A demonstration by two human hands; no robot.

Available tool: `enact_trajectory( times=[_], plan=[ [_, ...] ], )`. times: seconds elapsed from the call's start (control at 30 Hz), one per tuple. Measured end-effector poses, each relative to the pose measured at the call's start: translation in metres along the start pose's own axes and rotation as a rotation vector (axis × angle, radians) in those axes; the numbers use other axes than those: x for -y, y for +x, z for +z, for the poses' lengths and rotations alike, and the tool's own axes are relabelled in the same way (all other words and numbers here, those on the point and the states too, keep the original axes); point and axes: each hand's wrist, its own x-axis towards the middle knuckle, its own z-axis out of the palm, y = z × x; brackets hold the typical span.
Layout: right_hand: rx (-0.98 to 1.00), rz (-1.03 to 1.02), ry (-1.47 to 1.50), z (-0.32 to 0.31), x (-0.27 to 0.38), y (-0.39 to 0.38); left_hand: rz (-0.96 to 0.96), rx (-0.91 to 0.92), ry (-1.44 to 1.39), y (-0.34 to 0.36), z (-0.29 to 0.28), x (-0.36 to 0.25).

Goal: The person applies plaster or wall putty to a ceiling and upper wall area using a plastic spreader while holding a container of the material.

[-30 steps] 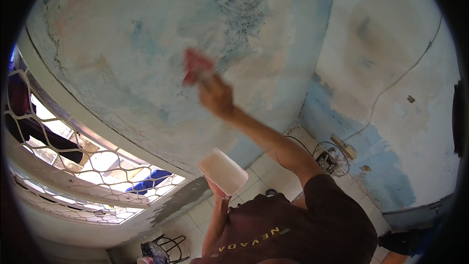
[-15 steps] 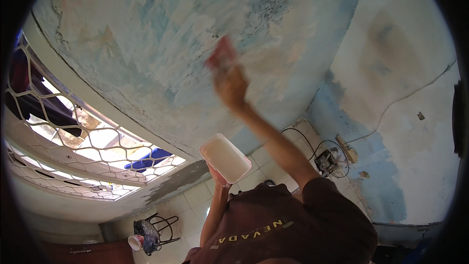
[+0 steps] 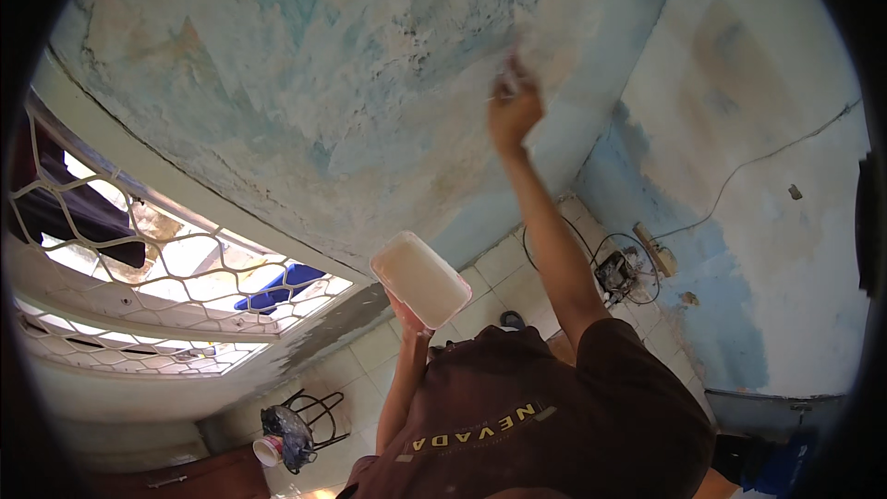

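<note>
My left hand (image 3: pixel 407 312) is wrapped round the underside of a white rectangular plastic tub (image 3: pixel 420 279). Pale, creamy stuff shows inside the tub, which tilts toward me. Higher up and to the right, my right hand (image 3: pixel 515 118) is closed on a flat reddish spreader (image 3: pixel 515 66), smeared by motion. The spreader is at the wall (image 3: pixel 305 102); whether its edge touches cannot be made out. Patchy blue, white and beige smears cover that wall, with dark speckles near its top.
At left is a window with a cream metal grille (image 3: pixel 176 263). A black stool (image 3: pixel 319 416) stands on the tiled floor with a dark plastic bag (image 3: pixel 294 434) and a white-and-red bucket (image 3: pixel 268 450). Coiled cables (image 3: pixel 614 268) lie in the right corner, beside the blue-and-white side wall (image 3: pixel 721 296).
My right hand has swept right and slightly up across the wall with the spreader. My left hand and the tub have shifted slightly up and left in view.
</note>
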Motion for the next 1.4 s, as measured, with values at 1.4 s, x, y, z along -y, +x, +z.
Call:
enact_trajectory(
  times=[1.4],
  plan=[
    [0.022,-0.31,0.159,0.011,0.124,-0.08,-0.055,0.007,0.04,0.005,-0.072,-0.064]
  ],
)
